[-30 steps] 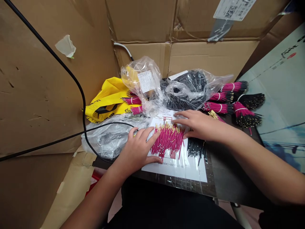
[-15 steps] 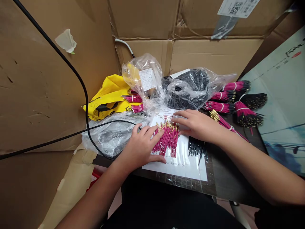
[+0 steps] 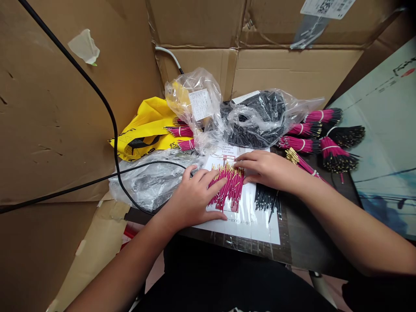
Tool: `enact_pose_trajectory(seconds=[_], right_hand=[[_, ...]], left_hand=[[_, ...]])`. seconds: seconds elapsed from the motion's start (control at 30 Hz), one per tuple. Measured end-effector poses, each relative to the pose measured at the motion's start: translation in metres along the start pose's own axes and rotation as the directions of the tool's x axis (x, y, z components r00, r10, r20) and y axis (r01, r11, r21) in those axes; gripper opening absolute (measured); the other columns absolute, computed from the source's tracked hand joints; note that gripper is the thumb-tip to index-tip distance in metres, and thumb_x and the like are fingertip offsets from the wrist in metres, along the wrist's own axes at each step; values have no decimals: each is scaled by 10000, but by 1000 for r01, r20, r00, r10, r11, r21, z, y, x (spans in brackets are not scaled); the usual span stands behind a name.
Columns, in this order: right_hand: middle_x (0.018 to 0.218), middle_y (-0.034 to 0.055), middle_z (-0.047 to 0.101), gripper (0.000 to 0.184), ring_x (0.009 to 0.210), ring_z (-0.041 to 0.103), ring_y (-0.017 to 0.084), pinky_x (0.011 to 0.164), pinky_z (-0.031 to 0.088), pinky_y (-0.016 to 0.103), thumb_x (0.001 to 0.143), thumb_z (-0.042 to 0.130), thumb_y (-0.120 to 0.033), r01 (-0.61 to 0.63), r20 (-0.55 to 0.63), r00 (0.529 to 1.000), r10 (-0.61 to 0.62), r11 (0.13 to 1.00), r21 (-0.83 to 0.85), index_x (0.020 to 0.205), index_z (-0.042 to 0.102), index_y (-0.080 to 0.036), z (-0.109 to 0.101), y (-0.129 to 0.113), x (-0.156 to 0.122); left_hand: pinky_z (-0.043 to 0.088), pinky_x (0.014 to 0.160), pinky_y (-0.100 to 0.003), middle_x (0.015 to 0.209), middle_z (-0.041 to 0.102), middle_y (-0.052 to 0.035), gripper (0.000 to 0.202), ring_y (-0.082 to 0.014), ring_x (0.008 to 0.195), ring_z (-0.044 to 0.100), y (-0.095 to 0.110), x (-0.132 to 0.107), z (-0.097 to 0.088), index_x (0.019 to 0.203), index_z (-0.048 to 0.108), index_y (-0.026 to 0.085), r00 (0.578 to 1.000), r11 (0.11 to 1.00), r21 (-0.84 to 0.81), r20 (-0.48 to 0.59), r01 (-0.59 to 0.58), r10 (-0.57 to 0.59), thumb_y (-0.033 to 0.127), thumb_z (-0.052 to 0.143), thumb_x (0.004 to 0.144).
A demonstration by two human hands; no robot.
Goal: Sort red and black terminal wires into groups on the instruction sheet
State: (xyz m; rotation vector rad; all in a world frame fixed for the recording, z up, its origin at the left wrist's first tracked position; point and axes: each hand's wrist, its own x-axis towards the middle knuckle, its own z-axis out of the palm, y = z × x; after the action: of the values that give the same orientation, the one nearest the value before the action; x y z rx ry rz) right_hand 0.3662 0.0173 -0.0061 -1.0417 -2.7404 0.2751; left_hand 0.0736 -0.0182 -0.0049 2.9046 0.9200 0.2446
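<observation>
A loose pile of short pink wires (image 3: pixel 227 190) with gold-coloured tips lies on a printed white sheet (image 3: pixel 256 234) in front of me. My left hand (image 3: pixel 193 197) rests along the pile's left side, fingers spread and thumb at its lower edge. On the other side, the stretched fingers of my right hand (image 3: pixel 268 169) reach the pile's upper right edge. Both hands are open, and neither grips a wire visibly. Short black wires (image 3: pixel 268 201) with silvery tips lie below my right hand, on the sheet's right part.
Tied pink-and-black wire bundles (image 3: pixel 338 154) sit at the right beside a gold-tipped bundle (image 3: pixel 294 157). Behind are a clear bag of black wires (image 3: pixel 253 125) and a yellow bag (image 3: pixel 143 125). A black cable (image 3: pixel 112 117) hangs at the left. Cardboard walls (image 3: pixel 292 73) enclose the table.
The camera view has shifted slightly. Both hands stay around the pink wires, with only small finger shifts.
</observation>
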Motion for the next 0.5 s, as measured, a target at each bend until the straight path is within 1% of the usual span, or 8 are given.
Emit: enact_pose_trajectory(seconds=[0.07, 0.13, 0.23, 0.33, 0.5], right_hand=[[1253, 152, 685, 397, 1112, 668, 297, 953, 553, 474, 941, 690, -328, 10, 6, 1000, -10, 1000, 2, 1304, 681, -169, 0, 0, 0], [1245, 163, 683, 381, 1104, 670, 299, 945, 560, 471, 949, 675, -309, 13, 10, 1000, -13, 1000, 11, 1295, 683, -149, 0, -2, 0], [1245, 171, 682, 369, 1109, 674, 293, 947, 568, 460, 960, 656, -285, 18, 1, 1000, -18, 999, 36, 1298, 679, -139, 0, -5, -1], [1252, 169, 686, 356, 1118, 676, 289, 960, 570, 455, 970, 638, -282, 43, -24, 999, -42, 997, 60, 1295, 682, -142, 3, -6, -2], [1287, 167, 672, 370, 1144, 673, 275, 985, 565, 439, 986, 619, -313, 41, -34, 999, -38, 994, 104, 1315, 672, -151, 5, -4, -1]], left_hand=[[247, 1151, -606, 1425, 583, -172, 773, -347, 1257, 546, -1, 2, 1, 1428, 548, 186, 1000, 1000, 15, -4, 3, -3, 751, 524, 902], [257, 1150, -593, 1394, 605, -163, 713, -332, 1228, 563, -2, 4, 2, 1405, 563, 178, 1000, 1000, 22, -8, -17, 17, 709, 520, 931], [274, 1144, -579, 1339, 635, -153, 691, -320, 1179, 586, -4, 8, 3, 1362, 597, 176, 998, 998, 33, -29, -48, 49, 708, 529, 927], [288, 1136, -571, 1306, 650, -152, 686, -317, 1158, 590, -5, 11, 4, 1345, 610, 168, 997, 996, 64, -48, -56, 59, 709, 516, 932], [316, 1116, -563, 1297, 660, -141, 574, -316, 1154, 585, -2, 12, 4, 1310, 624, 178, 996, 991, 115, -51, -68, 74, 628, 507, 974]])
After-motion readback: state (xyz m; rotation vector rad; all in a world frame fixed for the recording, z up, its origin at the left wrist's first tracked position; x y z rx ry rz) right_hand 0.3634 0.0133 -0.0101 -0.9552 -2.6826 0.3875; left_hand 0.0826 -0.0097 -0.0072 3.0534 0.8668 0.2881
